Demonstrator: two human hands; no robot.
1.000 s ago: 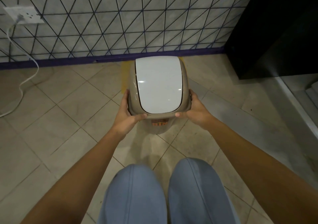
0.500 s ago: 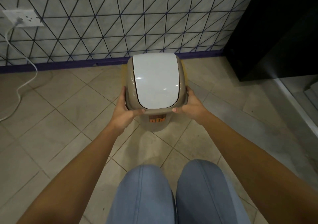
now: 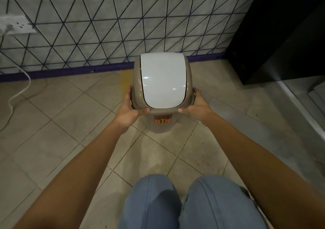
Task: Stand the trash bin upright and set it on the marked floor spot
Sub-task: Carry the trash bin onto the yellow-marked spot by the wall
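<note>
The bin stands upright by the wall, its white lid up. The left hand and right hand grip its rim from both sides. Yellow tape shows at its left edge. Bare floor lies left; a dark cabinet stands right, well apart.

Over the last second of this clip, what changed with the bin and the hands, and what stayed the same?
The bin moved slightly away from the person, toward the wall, covering more of the yellow mark on the floor. Nothing was grasped or released: the left hand and right hand still clasp the lid rim on either side. The bin stayed upright with its white flap closed; the cable and the dark cabinet did not move.
</note>
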